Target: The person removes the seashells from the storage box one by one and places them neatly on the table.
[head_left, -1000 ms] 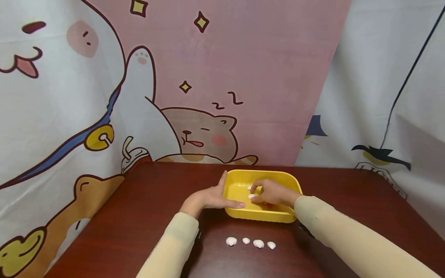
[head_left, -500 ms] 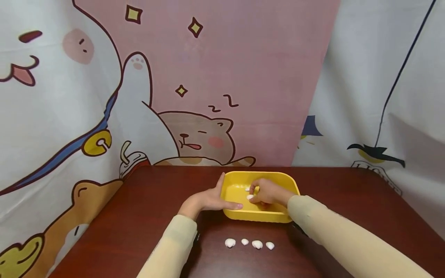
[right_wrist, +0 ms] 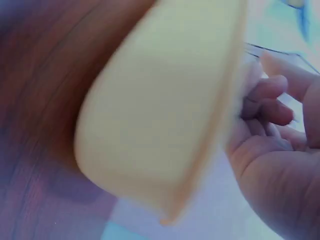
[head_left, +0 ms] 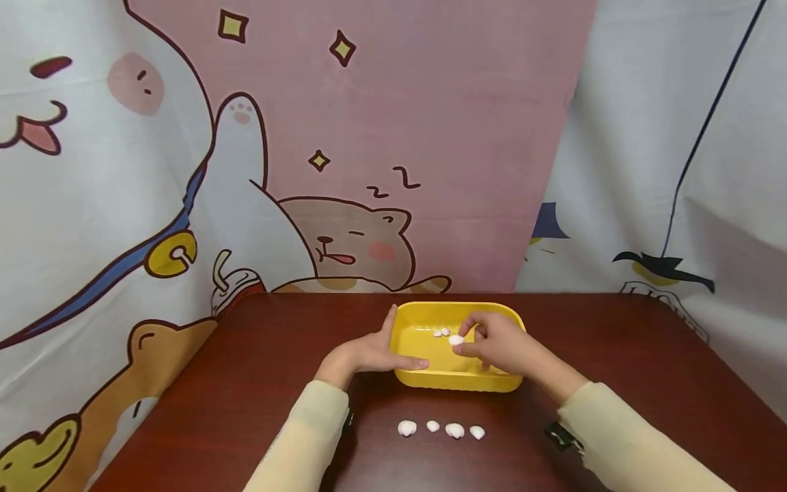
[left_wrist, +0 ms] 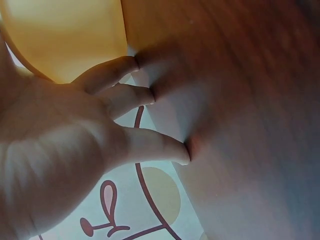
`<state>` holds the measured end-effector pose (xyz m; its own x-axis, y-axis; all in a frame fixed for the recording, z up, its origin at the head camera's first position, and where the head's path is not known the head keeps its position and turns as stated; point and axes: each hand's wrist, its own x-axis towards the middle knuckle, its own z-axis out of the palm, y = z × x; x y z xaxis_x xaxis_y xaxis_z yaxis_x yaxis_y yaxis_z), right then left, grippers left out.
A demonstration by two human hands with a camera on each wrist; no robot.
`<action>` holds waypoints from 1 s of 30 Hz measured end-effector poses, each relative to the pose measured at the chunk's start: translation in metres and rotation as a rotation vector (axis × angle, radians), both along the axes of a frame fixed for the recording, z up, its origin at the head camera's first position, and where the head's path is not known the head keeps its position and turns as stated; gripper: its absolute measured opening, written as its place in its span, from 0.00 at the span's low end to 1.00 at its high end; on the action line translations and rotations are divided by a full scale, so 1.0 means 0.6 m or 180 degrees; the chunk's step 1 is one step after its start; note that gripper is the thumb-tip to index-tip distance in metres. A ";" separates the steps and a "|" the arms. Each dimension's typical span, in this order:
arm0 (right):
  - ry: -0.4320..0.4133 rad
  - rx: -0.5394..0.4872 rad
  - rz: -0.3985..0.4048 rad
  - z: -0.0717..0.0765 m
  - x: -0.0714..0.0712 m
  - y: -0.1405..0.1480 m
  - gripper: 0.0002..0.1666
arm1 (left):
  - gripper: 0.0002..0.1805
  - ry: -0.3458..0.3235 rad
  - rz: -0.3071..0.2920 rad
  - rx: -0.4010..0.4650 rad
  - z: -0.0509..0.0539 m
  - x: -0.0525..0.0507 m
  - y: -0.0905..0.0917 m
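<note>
A yellow plastic tray (head_left: 455, 383) stands on the dark table. Over its floor, my right hand (head_left: 501, 345) pinches a white seashell (head_left: 456, 339) between thumb and forefinger. Two small white shells (head_left: 441, 333) lie together inside, just left of the held one. At the tray's left end rests my left hand (head_left: 371, 352), fingers spread straight and thumb laid over the near rim. Its other fingertips touch the tabletop in the left wrist view. The right wrist view shows the tray wall (right_wrist: 155, 115) beside the curled right fingers (right_wrist: 270, 110), the shell hidden there.
Several white seashells (head_left: 455, 430) lie in a row on the tabletop (head_left: 277, 383) in front of the tray. Behind the table hangs a cloth (head_left: 467, 137) printed with cartoon animals. A dark device (head_left: 562, 434) sits at the right wrist.
The right hand has drawn slightly right and up with a shell in its fingertips. A small shell inside the tray, hidden before, now shows. The left hand stays at the tray.
</note>
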<state>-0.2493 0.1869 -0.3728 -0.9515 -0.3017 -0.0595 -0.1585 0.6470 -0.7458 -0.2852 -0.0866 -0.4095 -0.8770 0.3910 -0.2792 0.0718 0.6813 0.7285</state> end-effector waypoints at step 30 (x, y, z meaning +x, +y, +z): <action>-0.0738 0.0283 0.0614 -0.069 0.123 0.069 0.17 | 0.79 0.0000 -0.0014 -0.0027 -0.004 -0.004 -0.003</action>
<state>-0.1755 0.2285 -0.4144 -0.8353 -0.4592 -0.3024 -0.1169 0.6858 -0.7183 -0.2875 -0.0883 -0.4121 -0.8752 0.3925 -0.2827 0.0747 0.6872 0.7227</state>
